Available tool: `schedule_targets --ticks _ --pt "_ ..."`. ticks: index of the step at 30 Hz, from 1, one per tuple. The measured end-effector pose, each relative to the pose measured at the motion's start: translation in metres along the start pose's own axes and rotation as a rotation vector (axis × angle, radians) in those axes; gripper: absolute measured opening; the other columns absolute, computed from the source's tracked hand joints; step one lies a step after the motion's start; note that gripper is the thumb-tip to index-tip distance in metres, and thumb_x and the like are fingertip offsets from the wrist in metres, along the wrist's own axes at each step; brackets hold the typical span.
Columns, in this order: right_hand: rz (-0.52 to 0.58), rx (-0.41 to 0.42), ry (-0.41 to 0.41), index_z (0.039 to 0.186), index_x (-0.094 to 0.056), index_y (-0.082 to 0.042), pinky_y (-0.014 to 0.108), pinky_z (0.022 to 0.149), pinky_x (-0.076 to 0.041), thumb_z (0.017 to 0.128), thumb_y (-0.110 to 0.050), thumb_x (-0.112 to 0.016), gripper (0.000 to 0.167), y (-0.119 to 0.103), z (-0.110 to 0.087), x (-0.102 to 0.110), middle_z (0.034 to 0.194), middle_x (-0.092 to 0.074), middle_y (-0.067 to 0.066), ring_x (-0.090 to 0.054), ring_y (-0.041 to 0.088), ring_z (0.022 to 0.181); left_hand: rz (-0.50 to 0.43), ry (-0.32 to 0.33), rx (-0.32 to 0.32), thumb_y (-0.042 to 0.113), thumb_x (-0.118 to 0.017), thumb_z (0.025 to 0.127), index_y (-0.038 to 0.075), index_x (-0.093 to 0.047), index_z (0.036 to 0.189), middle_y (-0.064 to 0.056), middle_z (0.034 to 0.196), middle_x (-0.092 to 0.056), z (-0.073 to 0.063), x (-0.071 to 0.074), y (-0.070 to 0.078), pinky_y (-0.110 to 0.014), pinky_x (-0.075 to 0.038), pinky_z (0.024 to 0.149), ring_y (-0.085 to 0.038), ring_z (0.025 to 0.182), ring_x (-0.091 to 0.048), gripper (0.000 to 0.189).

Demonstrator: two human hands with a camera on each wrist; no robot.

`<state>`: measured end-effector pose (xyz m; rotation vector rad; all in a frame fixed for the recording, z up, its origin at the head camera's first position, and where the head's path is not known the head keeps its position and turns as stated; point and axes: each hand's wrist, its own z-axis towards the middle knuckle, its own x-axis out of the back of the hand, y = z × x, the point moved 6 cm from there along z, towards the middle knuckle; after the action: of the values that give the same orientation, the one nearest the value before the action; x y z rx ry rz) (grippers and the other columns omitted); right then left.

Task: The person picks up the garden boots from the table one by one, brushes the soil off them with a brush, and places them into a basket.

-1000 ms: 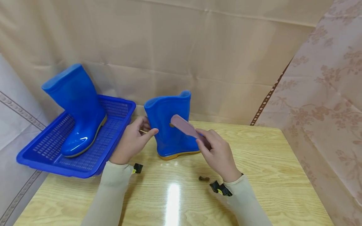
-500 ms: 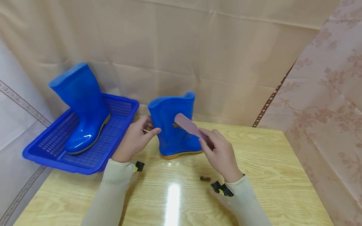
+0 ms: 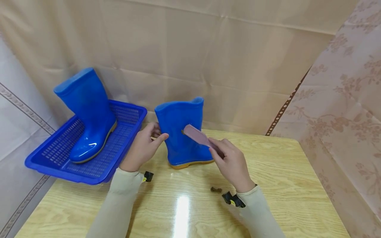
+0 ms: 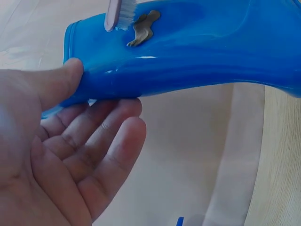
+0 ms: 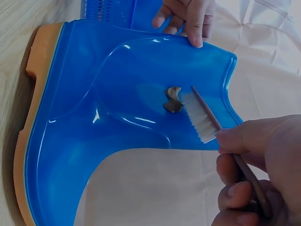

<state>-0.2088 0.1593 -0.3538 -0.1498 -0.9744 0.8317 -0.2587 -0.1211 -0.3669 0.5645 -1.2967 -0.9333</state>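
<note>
A blue rubber boot (image 3: 180,115) with a yellowish sole stands upright on the table. My left hand (image 3: 141,147) steadies its shaft from the left; in the left wrist view, the thumb presses on one side and the fingers (image 4: 106,122) support the other. Between thumb and fingers, my right hand (image 3: 230,160) grips the handle of a pinkish brush (image 3: 196,135). Pale bristles (image 5: 200,117) face the shaft beside a brown, mud-like smear (image 5: 172,100). In the head view the brush back hides most of that smear.
A blue plastic basket (image 3: 38,162) at the left holds a second blue boot (image 3: 90,109). A small brown lump (image 3: 216,189) lies on the wooden table (image 3: 276,168) near the right wrist. Beige cloth (image 3: 178,49) hangs behind the table.
The brush head has dipped slightly lower on the boot's shaft, still in the right hand's grip. The left hand keeps its hold. The head view has shifted a little.
</note>
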Motion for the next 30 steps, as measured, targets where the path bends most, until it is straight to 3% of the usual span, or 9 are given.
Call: schedule_targets --ticks 7,15,20,25,30 --pt "-0.033 -0.04 -0.042 0.128 -0.075 -0.014 0.024 0.049 -0.036 0.097 -0.016 -0.074 0.03 0.003 -0.001 0.0 0.083 -0.059 -0.005 -0.045 0.008 0.06 -0.002 0.009 0.022 0.039 -0.062 0.104 0.009 -0.056 0.134 -0.009 0.116 -0.069 0.0 0.0 0.0 -0.048 -0.056 0.091 -0.025 0.105 -0.066 0.042" --pt "0.004 -0.022 -0.006 0.128 -0.075 -0.015 0.024 0.049 -0.037 0.098 -0.017 -0.074 0.03 0.003 0.0 0.003 0.084 -0.06 -0.005 -0.046 0.008 0.062 -0.051 -0.069 -0.076 0.031 -0.068 0.102 0.017 -0.051 0.148 -0.008 0.123 -0.068 -0.003 0.002 0.003 -0.047 -0.059 0.087 -0.025 0.108 -0.067 0.052" --pt "0.041 0.025 0.047 0.129 -0.074 -0.012 0.023 0.05 -0.036 0.097 -0.013 -0.075 0.032 -0.001 0.0 0.001 0.085 -0.061 -0.003 -0.046 0.007 0.063 0.007 -0.035 -0.062 0.04 -0.066 0.102 0.014 -0.059 0.136 -0.007 0.12 -0.069 -0.001 0.002 0.005 -0.049 -0.059 0.088 -0.026 0.108 -0.067 0.043" --pt "0.046 0.071 0.031 0.131 -0.072 -0.012 0.023 0.05 -0.037 0.097 -0.012 -0.074 0.034 -0.009 0.002 -0.004 0.086 -0.061 -0.002 -0.046 0.008 0.064 0.051 -0.002 -0.023 0.043 -0.063 0.103 0.013 -0.061 0.132 -0.007 0.12 -0.069 0.0 0.003 0.005 -0.05 -0.058 0.089 -0.028 0.109 -0.067 0.042" --pt "0.016 0.029 -0.006 0.134 -0.071 -0.014 0.024 0.05 -0.037 0.099 -0.016 -0.072 0.035 -0.01 0.007 -0.008 0.086 -0.06 -0.002 -0.046 0.008 0.063 0.033 -0.041 -0.045 0.036 -0.064 0.104 0.011 -0.058 0.135 -0.008 0.123 -0.068 -0.002 0.002 0.006 -0.049 -0.058 0.089 -0.027 0.109 -0.066 0.041"
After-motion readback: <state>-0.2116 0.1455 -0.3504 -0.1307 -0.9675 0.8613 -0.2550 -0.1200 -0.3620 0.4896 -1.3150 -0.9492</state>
